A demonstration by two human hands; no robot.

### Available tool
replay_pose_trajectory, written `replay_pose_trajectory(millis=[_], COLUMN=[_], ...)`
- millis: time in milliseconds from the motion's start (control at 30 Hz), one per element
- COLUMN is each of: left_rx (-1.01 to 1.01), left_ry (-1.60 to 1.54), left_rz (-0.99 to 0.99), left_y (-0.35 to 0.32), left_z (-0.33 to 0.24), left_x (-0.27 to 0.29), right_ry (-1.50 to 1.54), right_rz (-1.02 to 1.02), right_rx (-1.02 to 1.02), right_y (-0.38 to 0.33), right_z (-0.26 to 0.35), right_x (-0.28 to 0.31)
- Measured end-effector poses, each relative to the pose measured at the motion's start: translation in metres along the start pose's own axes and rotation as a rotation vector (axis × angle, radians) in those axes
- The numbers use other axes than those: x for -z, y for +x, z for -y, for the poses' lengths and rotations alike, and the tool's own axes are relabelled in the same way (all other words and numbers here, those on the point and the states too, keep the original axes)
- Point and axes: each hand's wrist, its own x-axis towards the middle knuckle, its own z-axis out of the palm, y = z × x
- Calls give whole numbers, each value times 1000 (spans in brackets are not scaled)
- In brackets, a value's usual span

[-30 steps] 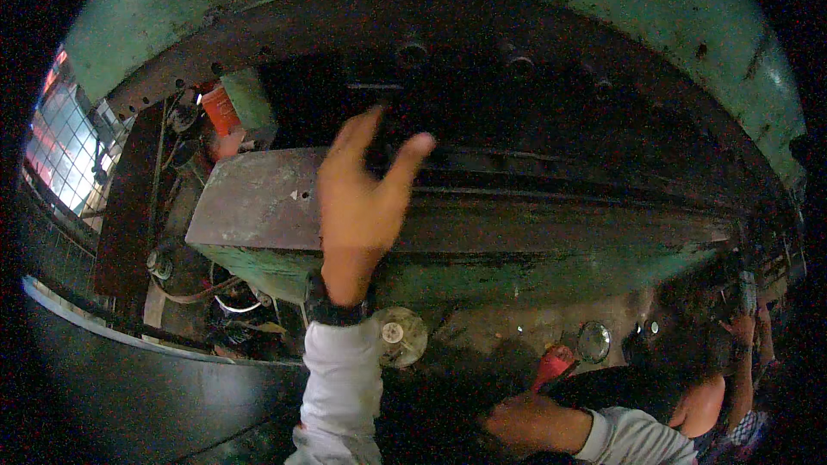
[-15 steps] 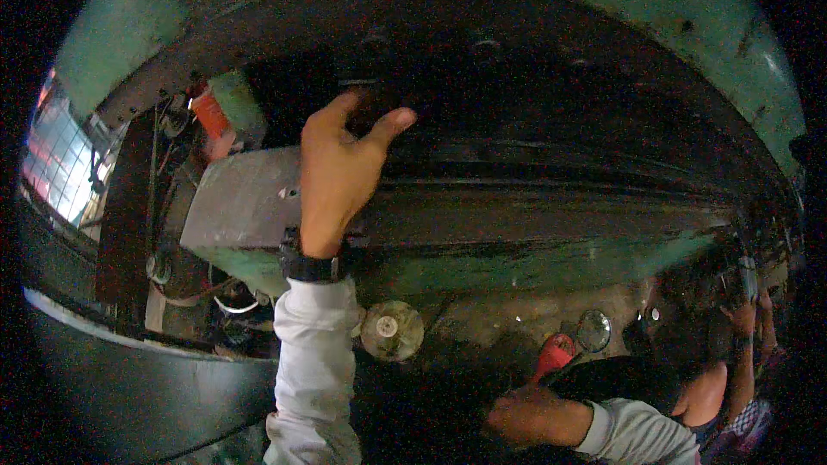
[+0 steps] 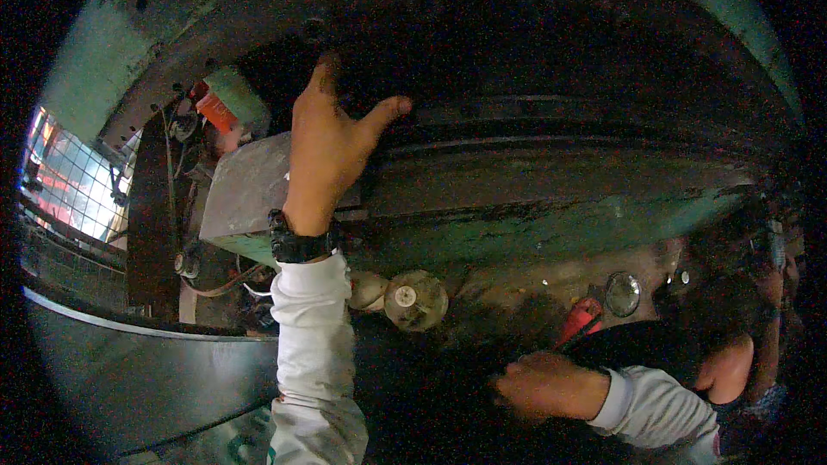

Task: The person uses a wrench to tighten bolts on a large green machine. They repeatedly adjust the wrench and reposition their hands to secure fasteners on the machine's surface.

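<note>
Since a second ago your left hand (image 3: 332, 151) has climbed toward the upper left of the frame, further into the dark gap above the grey metal plate (image 3: 250, 185), and your head has shifted so the whole green machine body (image 3: 551, 224) sits lower in view. That hand is spread, thumb out to the right, fingertips lost in the shadow of the slot (image 3: 482, 77); it grips nothing you can see, and whether the fingers touch the upper edge there I cannot tell. Your black wristwatch (image 3: 300, 245) sits just above the white sleeve.

Your right hand (image 3: 538, 383) lies low in the lower middle of the frame, fingers curled downward in the dark near a red-handled thing (image 3: 581, 317); whether it holds anything I cannot tell.

You seem to be at the reaching-and-feeling stage inside the slot. The next move likely calls for care: go by touch, keep your fingers clear of the plate's edges, and steady yourself with the lower hand.
</note>
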Motion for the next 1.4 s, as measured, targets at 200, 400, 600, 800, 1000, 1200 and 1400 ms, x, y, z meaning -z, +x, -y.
replay_pose_trajectory(millis=[200,400,600,800,1000,1200,1400], left_rx=[45,268,224,232,125,199,180], left_ry=[-100,-136,-429,-520,-464,-410,-279], left_rz=[4,157,298,314,300,367,383], left_y=[-2,17,24,29,41,40,39], left_z=[-5,-24,-3,6,6,4,8], left_x=[-2,15,16,10,11,12,18], right_ry=[-44,6,-86,144,-83,-467,-432], right_rz=[-161,-117,122,-632,-845,-664,-716], right_rx=[101,83,-99,390,938,1104,1047], right_y=[-13,-19,1,29,85,85,108], right_z=[-2,0,11,16,53,72,37], right_x=[-8,-9,24,42,113,132,179])
